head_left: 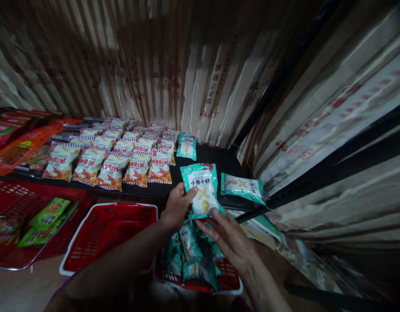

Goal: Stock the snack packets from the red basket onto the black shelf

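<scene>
A teal and white snack bag (pixel 204 200) is held up between both hands above a red basket (pixel 231 277) with several similar teal bags (pixel 190 242) in it. My left hand (pixel 178 206) grips the bag's left edge, thumb on its front. My right hand (pixel 227 234) is at its lower right corner, thumb on the front and fingers reaching underneath. Two more teal bags lie on the black shelf (pixel 216 154), one upright at the back (pixel 187 146) and one lying sideways at the right (pixel 242 186).
Rows of white and orange snack bags (pixel 112 169) cover the shelf's left part, beside orange packets (pixel 21 147). Another red basket (pixel 115 221) stands at the left; one farther left holds green packets (pixel 50 214). Dark metal posts (pixel 271 104) and pleated curtains (pixel 200 86) bound the shelf.
</scene>
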Motion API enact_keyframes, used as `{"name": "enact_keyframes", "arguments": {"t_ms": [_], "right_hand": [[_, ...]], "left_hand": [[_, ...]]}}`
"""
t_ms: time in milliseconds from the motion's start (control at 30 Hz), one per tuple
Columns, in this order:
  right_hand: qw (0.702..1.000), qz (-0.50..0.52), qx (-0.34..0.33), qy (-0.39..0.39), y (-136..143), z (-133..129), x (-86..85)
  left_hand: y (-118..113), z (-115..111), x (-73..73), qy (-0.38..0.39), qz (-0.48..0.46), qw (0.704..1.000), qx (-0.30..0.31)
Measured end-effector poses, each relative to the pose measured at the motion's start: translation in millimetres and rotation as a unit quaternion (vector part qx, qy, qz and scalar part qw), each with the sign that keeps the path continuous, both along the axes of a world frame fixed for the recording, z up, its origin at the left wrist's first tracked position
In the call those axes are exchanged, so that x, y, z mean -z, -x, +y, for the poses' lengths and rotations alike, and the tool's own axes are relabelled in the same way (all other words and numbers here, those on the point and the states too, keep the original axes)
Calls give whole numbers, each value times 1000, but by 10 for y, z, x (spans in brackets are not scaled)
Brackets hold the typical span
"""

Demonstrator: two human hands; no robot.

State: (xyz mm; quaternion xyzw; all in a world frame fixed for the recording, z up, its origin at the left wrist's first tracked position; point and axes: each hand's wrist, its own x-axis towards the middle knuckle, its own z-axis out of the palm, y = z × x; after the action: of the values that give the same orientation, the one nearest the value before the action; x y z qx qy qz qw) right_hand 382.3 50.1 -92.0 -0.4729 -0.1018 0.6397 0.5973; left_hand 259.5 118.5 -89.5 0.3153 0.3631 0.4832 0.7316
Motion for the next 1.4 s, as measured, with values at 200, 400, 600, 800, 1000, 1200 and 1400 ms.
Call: {"name": "enact_keyframes", "arguments": {"t_ms": [200,400,600,800,1000,1200,1400], "right_hand": [[995,90,47,14,268,-41,72],[996,64,56,24,400,-107,86],[999,24,34,8,487,-142,75],[999,11,30,-3,526,-120,26],[1000,1,29,-4,540,-153,-80],[999,10,35,-9,533,-211,-84],[999,29,39,1,522,-254,-118]], "left_hand": [[10,-19,-36,17,29,999,-7],[74,-36,-40,6,33,999,0],[81,-16,-67,3,-14,1000,-26],[71,41,-115,17,-15,998,-50],[69,98,-162,102,-50,993,-31],[74,94,-178,112,-58,990,-57],[125,181,-97,117,-59,989,-69]]}}
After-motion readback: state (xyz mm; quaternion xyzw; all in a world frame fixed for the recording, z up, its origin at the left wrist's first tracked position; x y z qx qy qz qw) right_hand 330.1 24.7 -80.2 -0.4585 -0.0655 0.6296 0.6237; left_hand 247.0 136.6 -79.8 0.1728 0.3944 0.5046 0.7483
